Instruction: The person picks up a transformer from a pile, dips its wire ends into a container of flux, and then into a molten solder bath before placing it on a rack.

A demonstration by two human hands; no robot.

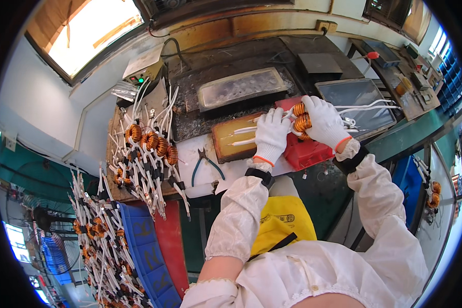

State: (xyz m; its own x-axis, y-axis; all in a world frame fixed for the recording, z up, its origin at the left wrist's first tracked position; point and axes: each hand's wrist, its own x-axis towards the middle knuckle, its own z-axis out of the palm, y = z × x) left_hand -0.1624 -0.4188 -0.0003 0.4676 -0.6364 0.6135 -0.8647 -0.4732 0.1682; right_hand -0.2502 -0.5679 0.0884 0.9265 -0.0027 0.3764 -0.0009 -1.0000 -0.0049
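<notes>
Two orange copper-wound toroidal coils [302, 123] with white leads are in my gloved hands. My right hand [324, 123] is closed around them from the right. My left hand [270, 134] is closed over the white leads [244, 142] on the left side, their bare ends lying over a shallow tray with yellowish contents [222, 134]. More white leads [367, 107] stretch out to the right beyond my right hand. Beneath the hands lies a red plastic tray [307, 155]. My fingertips are partly hidden by the coils and leads.
A rectangular metal pot with silvery contents [242, 90] stands behind the hands. Pliers [206, 163] lie on the bench. Wired coils [150, 141] are heaped at left, with more in a blue crate [141, 241]. A grey-lined tray [351, 97] sits at right; a control box [143, 64] stands back left.
</notes>
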